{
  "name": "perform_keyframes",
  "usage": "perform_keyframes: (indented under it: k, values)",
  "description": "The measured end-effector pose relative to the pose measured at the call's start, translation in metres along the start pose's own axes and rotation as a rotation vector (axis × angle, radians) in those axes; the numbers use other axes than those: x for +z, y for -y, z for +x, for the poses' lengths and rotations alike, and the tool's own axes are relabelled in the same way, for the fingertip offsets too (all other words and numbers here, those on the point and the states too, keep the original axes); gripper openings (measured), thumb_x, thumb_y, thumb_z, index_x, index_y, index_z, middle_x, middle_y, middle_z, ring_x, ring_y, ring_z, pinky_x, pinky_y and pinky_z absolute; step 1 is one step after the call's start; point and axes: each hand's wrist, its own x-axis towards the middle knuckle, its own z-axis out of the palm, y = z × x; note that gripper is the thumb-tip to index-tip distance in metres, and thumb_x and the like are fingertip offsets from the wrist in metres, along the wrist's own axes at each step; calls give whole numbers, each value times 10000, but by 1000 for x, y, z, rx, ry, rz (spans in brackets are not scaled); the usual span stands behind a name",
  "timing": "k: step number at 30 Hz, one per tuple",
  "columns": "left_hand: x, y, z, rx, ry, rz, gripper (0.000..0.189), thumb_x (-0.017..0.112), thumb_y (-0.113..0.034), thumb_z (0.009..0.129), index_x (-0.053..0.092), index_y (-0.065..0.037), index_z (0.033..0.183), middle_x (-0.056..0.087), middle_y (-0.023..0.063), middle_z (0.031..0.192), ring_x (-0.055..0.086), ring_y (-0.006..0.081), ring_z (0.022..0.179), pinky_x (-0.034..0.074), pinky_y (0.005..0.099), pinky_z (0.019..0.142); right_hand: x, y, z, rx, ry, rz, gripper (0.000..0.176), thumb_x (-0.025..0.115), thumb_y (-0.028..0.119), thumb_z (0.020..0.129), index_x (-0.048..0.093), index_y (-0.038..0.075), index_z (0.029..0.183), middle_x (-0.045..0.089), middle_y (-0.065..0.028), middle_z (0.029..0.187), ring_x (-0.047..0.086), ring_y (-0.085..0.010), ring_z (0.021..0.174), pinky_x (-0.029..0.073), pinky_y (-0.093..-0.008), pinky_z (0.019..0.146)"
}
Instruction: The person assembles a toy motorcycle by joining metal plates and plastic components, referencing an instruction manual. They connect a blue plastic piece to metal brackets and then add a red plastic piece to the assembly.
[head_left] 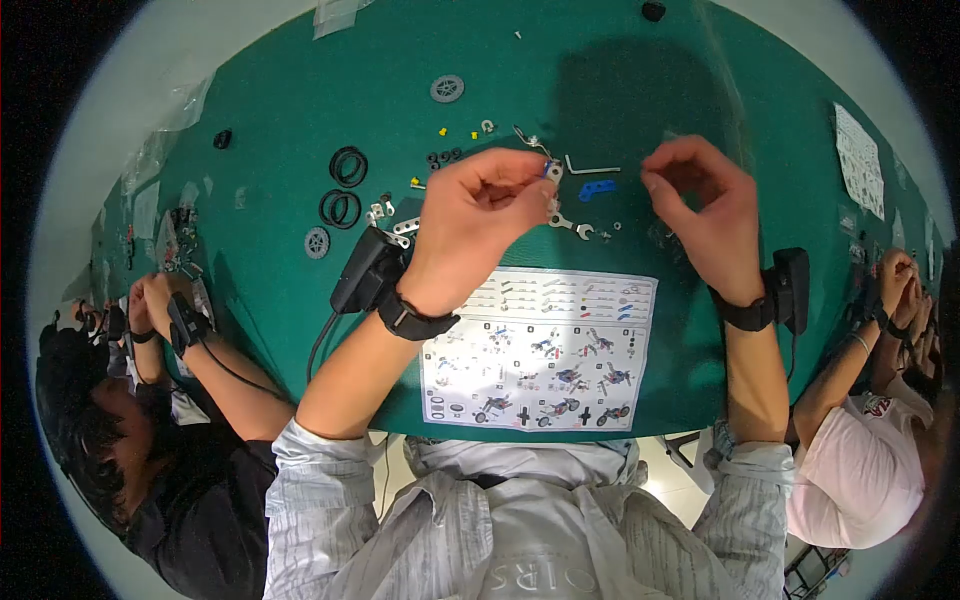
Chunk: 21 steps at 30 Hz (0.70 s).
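Note:
My left hand (490,205) pinches a small metal assembly (554,178) with a bit of blue at its top, held above the green table. My right hand (705,195) is raised to the right, thumb and forefinger close together; anything between the tips is too small to make out. Between the hands are an L-shaped hex key (594,170), a blue perforated piece (597,189) and a small wrench (575,228). Just left of my left hand are metal strips (406,226). The printed instruction sheet (540,350) lies below both hands.
Black rubber rings (348,167) and grey wheels (447,89) lie on the green table (300,100) at the left and back. Small yellow parts (443,132) are near the middle. One person (110,430) sits at the left, another (870,460) at the right.

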Motion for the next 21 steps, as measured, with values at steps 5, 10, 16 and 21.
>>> perform_keyframes:
  k: [5, 10, 16, 21]
  values:
    - [2, 1, -1, -3, -1, -13, 220, 683, 0, 974, 673, 37, 1190, 741, 120, 1097, 722, 180, 941, 608, 323, 833, -1, 16, -3, -103, 272, -264, 140, 750, 34, 829, 721, 52, 965, 665, -59, 911, 672, -185, 757, 533, -312, 668]
    - [1, 2, 0, -2, 9, -9, 224, 682, 0, 976, 674, 40, 1196, 741, 123, 1102, 723, 179, 941, 607, 321, 837, 3, 11, -8, -335, 332, -571, 176, 774, 109, 781, 733, 72, 948, 646, -65, 926, 669, -260, 827, 555, -375, 700]
    - [3, 0, -1, -1, 15, -9, 224, 683, -3, 977, 674, 45, 1196, 744, 126, 1092, 722, 171, 937, 602, 315, 842, 5, 9, -9, -375, 357, -598, 138, 760, 97, 779, 731, 86, 913, 641, -62, 919, 667, -262, 858, 557, -384, 702]
    - [3, 1, -2, -5, 17, -3, 218, 686, -10, 977, 676, 45, 1188, 745, 121, 1079, 719, 162, 933, 598, 306, 838, 6, 10, -8, -373, 348, -599, 127, 755, 81, 764, 694, 81, 875, 639, -61, 907, 666, -270, 840, 557, -386, 684]
